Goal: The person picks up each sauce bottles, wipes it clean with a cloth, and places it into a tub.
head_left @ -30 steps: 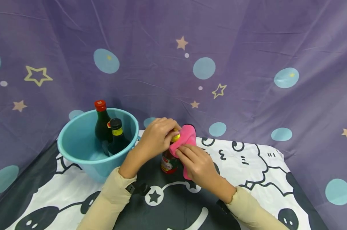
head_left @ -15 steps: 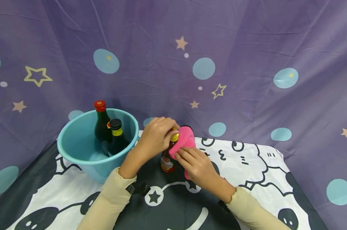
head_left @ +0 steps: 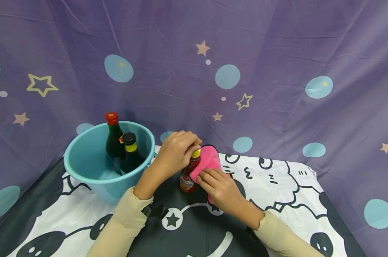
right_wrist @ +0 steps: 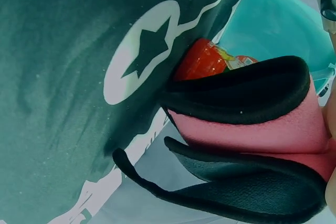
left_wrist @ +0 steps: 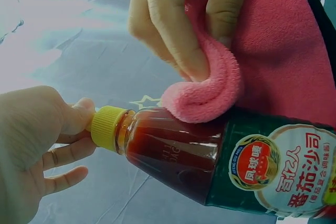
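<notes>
Purple cloth (head_left: 277,53) printed with stars and pale blue dots hangs behind a table (head_left: 293,185) covered in a black-and-white cartoon sheet. At the middle of the table stands a sauce bottle (head_left: 188,177) with a yellow cap (head_left: 196,152) and a red-and-green label. The left hand (head_left: 174,153) comes in from seven o'clock and its fingers curl over the cap, gripping the bottle's top; in the left wrist view the fingertips (left_wrist: 79,119) close on the cap (left_wrist: 106,127). The right hand (head_left: 221,189) comes in from five o'clock and pinches a pink cloth (head_left: 210,160), fingers together, pressing a fold of it against the bottle's shoulder at its three o'clock side; the left wrist view shows the fold (left_wrist: 207,95) touching the dark red glass (left_wrist: 173,150) just below the neck. The cloth's black edging (right_wrist: 241,95) shows in the right wrist view, draped beside the bottle (right_wrist: 207,61). At nine o'clock of the bottle sits a teal bucket (head_left: 81,167), near the left forearm, holding two dark bottles: one red-capped (head_left: 112,134), one black-capped (head_left: 130,151).
</notes>
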`<act>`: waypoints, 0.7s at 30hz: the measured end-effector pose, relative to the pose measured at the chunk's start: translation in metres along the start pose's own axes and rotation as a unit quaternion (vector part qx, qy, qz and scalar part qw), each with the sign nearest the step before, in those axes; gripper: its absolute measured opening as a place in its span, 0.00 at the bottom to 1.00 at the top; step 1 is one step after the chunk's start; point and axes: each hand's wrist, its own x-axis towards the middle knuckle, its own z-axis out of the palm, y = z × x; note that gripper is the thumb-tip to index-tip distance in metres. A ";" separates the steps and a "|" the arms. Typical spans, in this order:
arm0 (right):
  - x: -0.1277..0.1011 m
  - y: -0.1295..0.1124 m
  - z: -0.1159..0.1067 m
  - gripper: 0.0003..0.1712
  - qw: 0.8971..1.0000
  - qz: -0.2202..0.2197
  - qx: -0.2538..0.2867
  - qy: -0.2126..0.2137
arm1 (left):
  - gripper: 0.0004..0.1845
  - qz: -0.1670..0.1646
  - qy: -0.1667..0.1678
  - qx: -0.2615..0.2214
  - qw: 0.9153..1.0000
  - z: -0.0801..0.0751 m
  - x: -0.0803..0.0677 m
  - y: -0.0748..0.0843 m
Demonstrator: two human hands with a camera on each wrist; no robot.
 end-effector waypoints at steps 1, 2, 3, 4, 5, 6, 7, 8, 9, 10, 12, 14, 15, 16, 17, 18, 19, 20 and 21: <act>0.000 0.000 0.000 0.23 1.000 0.000 0.000 0.000 | 0.03 0.000 0.000 0.000 1.000 0.000 0.000 0.000; -0.001 0.000 0.000 0.23 1.000 0.001 0.000 -0.001 | 0.03 0.000 -0.001 0.000 1.000 0.000 0.000 0.000; -0.001 -0.001 0.001 0.24 1.000 0.002 0.001 -0.002 | 0.03 0.000 -0.001 0.000 1.000 0.000 0.000 0.000; -0.002 -0.001 0.001 0.24 1.000 0.003 0.002 -0.002 | 0.03 -0.001 -0.001 0.000 1.000 0.000 0.000 0.000; -0.002 -0.001 0.001 0.25 1.000 0.003 0.003 -0.004 | 0.03 -0.001 -0.001 -0.001 1.000 0.000 0.000 0.000; -0.003 -0.001 0.001 0.25 1.000 0.003 0.004 -0.006 | 0.03 -0.001 -0.001 -0.002 1.000 0.000 0.000 0.000; -0.003 -0.001 0.001 0.26 1.000 0.002 0.005 -0.007 | 0.03 -0.001 -0.001 -0.002 1.000 0.000 0.000 0.000; -0.004 -0.001 0.001 0.26 1.000 0.003 0.007 -0.008 | 0.03 -0.001 -0.001 -0.001 1.000 0.000 -0.001 0.000; -0.004 -0.001 0.001 0.26 1.000 0.003 0.008 -0.010 | 0.03 0.000 -0.001 -0.001 1.000 0.000 -0.001 0.000; -0.005 -0.001 0.002 0.26 1.000 0.003 0.009 -0.012 | 0.03 0.000 -0.001 -0.002 1.000 0.000 -0.001 0.000; -0.006 0.000 0.003 0.25 1.000 0.003 0.012 -0.018 | 0.04 0.001 -0.001 -0.002 1.000 0.000 -0.001 0.000; -0.008 0.000 0.005 0.25 0.999 0.004 0.015 -0.029 | 0.04 0.001 -0.001 -0.002 1.000 0.000 0.000 -0.001; -0.009 0.000 0.006 0.25 0.999 0.003 0.016 -0.036 | 0.04 0.001 -0.001 -0.003 1.000 0.000 0.000 -0.001; -0.010 0.000 0.008 0.25 0.999 0.000 0.016 -0.041 | 0.04 0.001 -0.002 -0.003 1.000 0.000 0.000 -0.001; -0.011 0.000 0.009 0.25 0.999 -0.003 0.017 -0.046 | 0.04 0.000 -0.002 -0.003 1.000 -0.001 0.000 -0.001; -0.013 0.000 0.011 0.26 0.999 -0.005 0.018 -0.052 | 0.04 0.000 -0.002 -0.004 1.000 -0.001 0.000 -0.001; -0.014 0.000 0.013 0.26 0.998 -0.007 0.019 -0.055 | 0.04 0.000 -0.002 -0.004 1.000 0.000 -0.001 -0.001; -0.015 0.000 0.013 0.22 0.998 -0.009 0.021 -0.059 | 0.03 -0.001 -0.001 -0.005 1.000 0.000 -0.001 -0.001; -0.015 0.000 0.013 0.19 0.998 -0.009 0.023 -0.064 | 0.03 -0.002 -0.002 -0.005 1.000 0.000 -0.001 -0.001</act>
